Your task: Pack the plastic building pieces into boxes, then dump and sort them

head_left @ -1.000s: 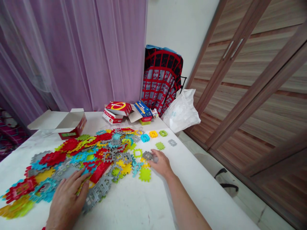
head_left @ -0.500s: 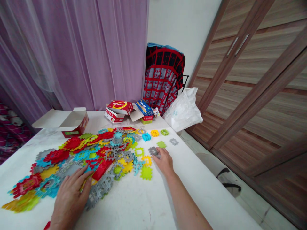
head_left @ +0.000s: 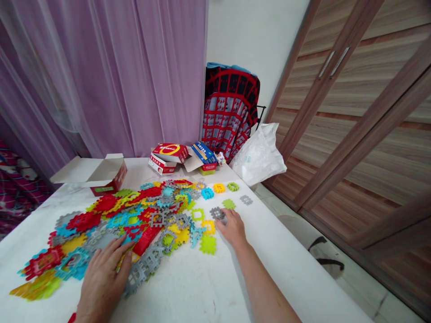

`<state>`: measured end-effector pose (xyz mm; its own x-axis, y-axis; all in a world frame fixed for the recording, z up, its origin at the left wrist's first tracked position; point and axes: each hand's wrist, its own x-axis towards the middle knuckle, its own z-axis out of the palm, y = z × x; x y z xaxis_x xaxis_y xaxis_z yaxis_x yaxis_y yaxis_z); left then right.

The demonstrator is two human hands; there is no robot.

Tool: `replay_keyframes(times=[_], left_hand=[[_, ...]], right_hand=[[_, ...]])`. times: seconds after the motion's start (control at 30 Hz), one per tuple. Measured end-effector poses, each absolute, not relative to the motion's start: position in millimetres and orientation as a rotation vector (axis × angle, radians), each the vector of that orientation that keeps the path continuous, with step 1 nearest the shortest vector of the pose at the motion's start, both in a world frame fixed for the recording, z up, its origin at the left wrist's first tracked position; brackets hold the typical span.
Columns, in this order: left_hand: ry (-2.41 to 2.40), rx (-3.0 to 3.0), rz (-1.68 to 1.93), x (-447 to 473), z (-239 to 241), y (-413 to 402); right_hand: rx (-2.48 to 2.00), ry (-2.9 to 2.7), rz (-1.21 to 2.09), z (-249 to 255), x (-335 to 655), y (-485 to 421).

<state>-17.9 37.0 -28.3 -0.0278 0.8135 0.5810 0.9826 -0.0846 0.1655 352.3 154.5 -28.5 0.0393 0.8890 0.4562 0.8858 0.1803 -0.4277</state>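
My right hand (head_left: 233, 228) pinches the edge of a grey window-shaped interlocking tile (head_left: 216, 213), which is low over the table or resting on it; I cannot tell which. Just beyond it lie a green square tile (head_left: 229, 204) and another grey tile (head_left: 246, 200). A large heap of toothed plastic tiles (head_left: 111, 220) in red, blue, yellow, green and grey spreads over the left side. On the heap's near edge rests my left hand (head_left: 106, 273), fingers stretched out, beside a red block (head_left: 147, 240). Close to the right hand are a yellow tile (head_left: 209, 227) and a bright green tile (head_left: 208, 245).
Blue (head_left: 207, 193), yellow (head_left: 219, 188) and green (head_left: 232, 186) toothed pieces stand in a row at the back right. An open carton (head_left: 107, 177) is at the back left, small boxes (head_left: 170, 154) at the back. A white plastic bag (head_left: 261, 154) leans by the table's far corner.
The view has shifted slightly, so the tabletop things appear a little further right. Both hands stay in nearly the same places, the right still at the grey tile.
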Motion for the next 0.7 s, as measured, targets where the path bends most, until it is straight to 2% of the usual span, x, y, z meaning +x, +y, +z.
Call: replay_keyframes(times=[0.33,0.7], left_hand=[[-1.949,-1.965,-0.823,-20.7,-33.9,37.6],[-1.967,-1.966,-0.778,-17.1,-26.9,37.3]], right_hand=[[-1.620,-1.665,0.318,-27.8,357.5,158.2],[-1.704,-1.883,0.257,-18.4,357.2,161.8]])
